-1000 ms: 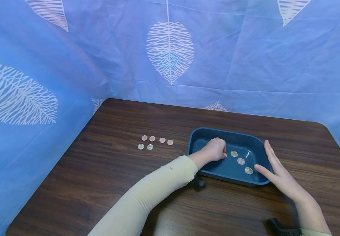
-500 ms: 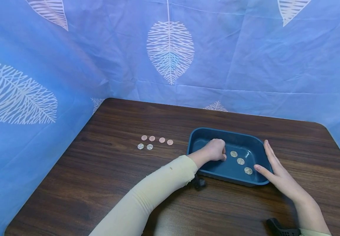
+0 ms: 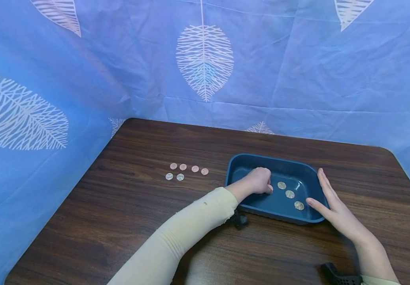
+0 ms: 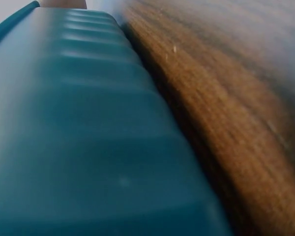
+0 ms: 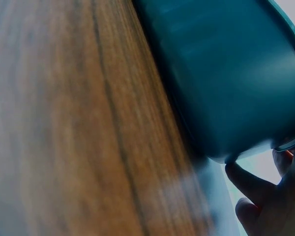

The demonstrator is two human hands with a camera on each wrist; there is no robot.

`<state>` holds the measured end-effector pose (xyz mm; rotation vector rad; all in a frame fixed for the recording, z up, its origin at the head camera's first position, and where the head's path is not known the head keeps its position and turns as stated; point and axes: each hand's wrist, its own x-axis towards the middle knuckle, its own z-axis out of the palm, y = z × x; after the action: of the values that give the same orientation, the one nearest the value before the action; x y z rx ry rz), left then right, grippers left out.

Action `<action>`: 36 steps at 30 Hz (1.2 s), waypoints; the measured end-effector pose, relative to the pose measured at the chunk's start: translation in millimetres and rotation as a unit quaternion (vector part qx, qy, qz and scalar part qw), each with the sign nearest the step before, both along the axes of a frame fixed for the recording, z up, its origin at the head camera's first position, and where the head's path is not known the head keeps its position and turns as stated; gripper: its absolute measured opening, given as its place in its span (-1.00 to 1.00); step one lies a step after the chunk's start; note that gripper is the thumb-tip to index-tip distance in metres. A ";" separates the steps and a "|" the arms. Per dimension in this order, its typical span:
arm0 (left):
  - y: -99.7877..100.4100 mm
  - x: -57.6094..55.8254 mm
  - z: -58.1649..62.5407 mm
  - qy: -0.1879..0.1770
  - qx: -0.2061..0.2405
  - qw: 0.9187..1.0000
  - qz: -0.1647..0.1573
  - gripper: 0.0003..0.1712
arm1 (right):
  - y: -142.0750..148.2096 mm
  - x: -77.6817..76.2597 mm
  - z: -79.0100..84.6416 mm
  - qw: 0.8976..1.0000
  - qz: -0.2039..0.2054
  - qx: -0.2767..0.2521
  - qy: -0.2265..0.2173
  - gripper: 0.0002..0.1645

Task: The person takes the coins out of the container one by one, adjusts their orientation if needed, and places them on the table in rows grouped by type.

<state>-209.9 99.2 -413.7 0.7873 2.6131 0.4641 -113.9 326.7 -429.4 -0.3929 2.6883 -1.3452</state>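
A dark blue plastic tray [image 3: 276, 217] stands on the brown table. My left hand [image 3: 258, 180] reaches down into its left half, knuckles up and fingers bent; I cannot tell whether it holds anything, as the fingertips are hidden. To the right of that hand, three silver coins lie on the tray floor: an upper coin [image 3: 281, 185], a middle coin [image 3: 290, 194] and a lower coin [image 3: 299, 206]. My right hand [image 3: 340, 213] holds the tray's right end, thumb over the rim and fingers along the outside. In the right wrist view, fingers [image 5: 253, 184] touch the outer wall.
Left of the tray, several copper coins [image 3: 195, 169] form a row on the table [image 3: 94, 221]. Below them lie two silver coins, a left one [image 3: 169, 176] and a right one [image 3: 180, 177]. A blue leaf-patterned cloth [image 3: 261, 71] hangs behind and at the left.
My left hand shifts only very slightly inside the tray. The right hand, the tray and the visible coins keep their places.
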 end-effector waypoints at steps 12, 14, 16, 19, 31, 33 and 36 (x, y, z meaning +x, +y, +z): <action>-5.6 -2.5 -3.1 0.019 0.103 0.994 0.006 -0.94 | 1.4 0.2 -0.8 1.000 -0.004 0.004 0.002 0.01; -6.5 -2.8 -3.4 0.011 0.121 0.993 0.007 -0.96 | 1.4 0.3 -0.9 1.000 -0.004 0.004 0.002 0.01; -7.5 -2.7 -3.2 -0.001 0.145 0.989 0.013 -0.95 | 1.3 0.4 -1.0 1.000 -0.003 0.004 0.002 0.01; -9.1 -1.4 -2.0 -0.014 0.177 0.984 0.023 -0.96 | 0.9 0.3 -0.7 1.000 -0.003 0.004 0.002 0.01; -16.6 -0.3 6.9 -0.028 0.294 0.955 0.037 -0.94 | -0.2 -0.8 0.7 1.000 -0.005 0.004 0.002 0.02; -18.3 -1.5 7.3 -0.033 0.334 0.941 0.040 -0.94 | -0.6 -0.6 0.3 1.000 -0.005 0.003 0.002 0.02; -22.8 -1.8 9.8 -0.041 0.400 0.914 0.047 -0.93 | -1.4 0.0 -0.8 1.000 -0.005 0.002 0.000 0.02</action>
<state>-211.8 76.5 -403.8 0.8303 2.3442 1.6134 -113.8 325.3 -430.2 -0.3799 2.6959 -1.3411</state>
